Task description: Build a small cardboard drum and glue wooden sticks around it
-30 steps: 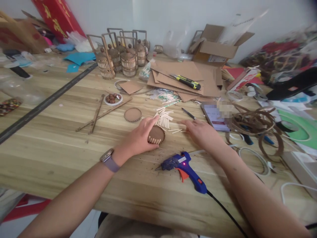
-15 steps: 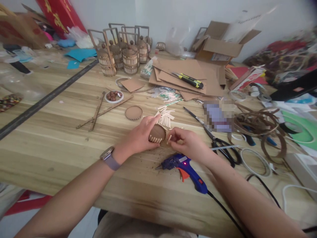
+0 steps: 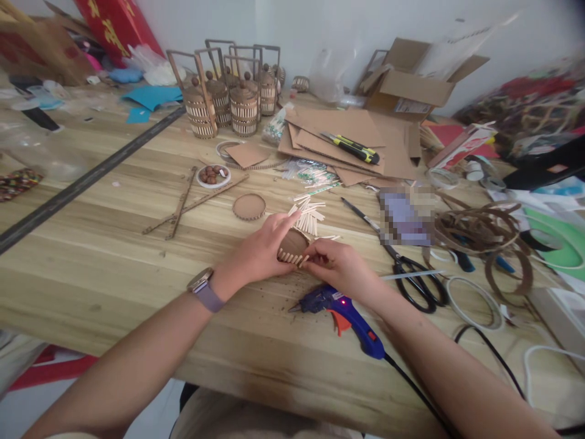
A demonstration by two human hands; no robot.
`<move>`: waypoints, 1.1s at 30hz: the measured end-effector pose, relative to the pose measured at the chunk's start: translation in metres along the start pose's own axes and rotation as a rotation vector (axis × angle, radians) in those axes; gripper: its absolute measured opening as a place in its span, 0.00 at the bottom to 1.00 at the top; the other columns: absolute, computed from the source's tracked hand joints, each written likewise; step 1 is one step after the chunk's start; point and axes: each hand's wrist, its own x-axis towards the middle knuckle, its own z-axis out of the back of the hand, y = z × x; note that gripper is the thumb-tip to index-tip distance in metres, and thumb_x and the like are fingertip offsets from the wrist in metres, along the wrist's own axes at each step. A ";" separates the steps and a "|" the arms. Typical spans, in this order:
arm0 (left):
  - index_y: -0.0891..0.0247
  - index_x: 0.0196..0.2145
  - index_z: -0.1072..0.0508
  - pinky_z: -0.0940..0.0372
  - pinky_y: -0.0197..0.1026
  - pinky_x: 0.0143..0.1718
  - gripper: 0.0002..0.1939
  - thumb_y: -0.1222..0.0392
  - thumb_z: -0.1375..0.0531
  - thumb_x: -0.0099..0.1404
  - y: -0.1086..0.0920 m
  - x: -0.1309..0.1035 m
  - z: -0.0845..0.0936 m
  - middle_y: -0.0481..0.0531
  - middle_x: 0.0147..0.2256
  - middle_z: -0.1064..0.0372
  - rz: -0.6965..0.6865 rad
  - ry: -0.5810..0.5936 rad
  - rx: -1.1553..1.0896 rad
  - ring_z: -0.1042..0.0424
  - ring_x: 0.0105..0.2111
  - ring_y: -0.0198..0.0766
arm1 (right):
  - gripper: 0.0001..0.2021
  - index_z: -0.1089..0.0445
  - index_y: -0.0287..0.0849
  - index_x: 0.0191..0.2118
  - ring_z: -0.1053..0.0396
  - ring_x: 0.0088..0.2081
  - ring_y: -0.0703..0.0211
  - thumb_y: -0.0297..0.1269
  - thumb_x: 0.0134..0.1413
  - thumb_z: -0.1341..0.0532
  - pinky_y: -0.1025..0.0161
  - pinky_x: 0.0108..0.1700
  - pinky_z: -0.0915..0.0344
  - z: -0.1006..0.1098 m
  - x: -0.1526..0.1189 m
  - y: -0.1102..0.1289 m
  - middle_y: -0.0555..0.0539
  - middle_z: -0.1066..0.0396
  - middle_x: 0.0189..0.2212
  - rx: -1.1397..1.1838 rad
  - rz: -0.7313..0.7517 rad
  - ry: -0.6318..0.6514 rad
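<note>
My left hand (image 3: 261, 249) is closed around the left side of a round cardboard tray (image 3: 295, 242), its thumb at the near rim. Short pale sticks stand in a row along that near rim. Between thumb and fingertips my right hand (image 3: 336, 262) pinches another short wooden stick (image 3: 304, 260), which meets the rim at the right end of the row. Behind the tray lies a pile of loose sticks (image 3: 309, 221). A blue hot glue gun (image 3: 340, 310) with an orange trigger and a lit red light rests just below my right hand.
Black scissors (image 3: 411, 280) lie to the right, beside rolls of tape and coiled brown strips (image 3: 475, 222). A second cardboard disc (image 3: 249, 207) and a bowl of brown beads (image 3: 213, 175) sit further back. Lidded stick baskets (image 3: 244, 113) with tall handles stand near the wall.
My right hand has moved left and brought its stick from beside the tray to the rim. My left hand keeps its hold; the view has shifted slightly.
</note>
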 end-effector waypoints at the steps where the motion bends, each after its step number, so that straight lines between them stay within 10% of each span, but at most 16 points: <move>1: 0.53 0.69 0.60 0.39 0.61 0.58 0.55 0.59 0.30 0.54 0.000 0.000 0.000 0.64 0.60 0.47 -0.005 -0.004 0.003 0.43 0.61 0.58 | 0.02 0.28 0.41 0.33 0.35 0.29 0.63 0.31 0.56 0.39 0.66 0.31 0.42 0.000 0.000 -0.001 0.50 0.30 0.28 -0.005 0.011 -0.001; 33: 0.51 0.70 0.62 0.40 0.61 0.59 0.61 0.61 0.26 0.51 0.000 0.000 0.001 0.63 0.59 0.44 -0.051 0.006 0.001 0.42 0.61 0.57 | 0.05 0.25 0.41 0.34 0.34 0.33 0.58 0.31 0.58 0.39 0.63 0.34 0.44 -0.006 0.002 -0.012 0.46 0.33 0.31 -0.178 0.164 -0.067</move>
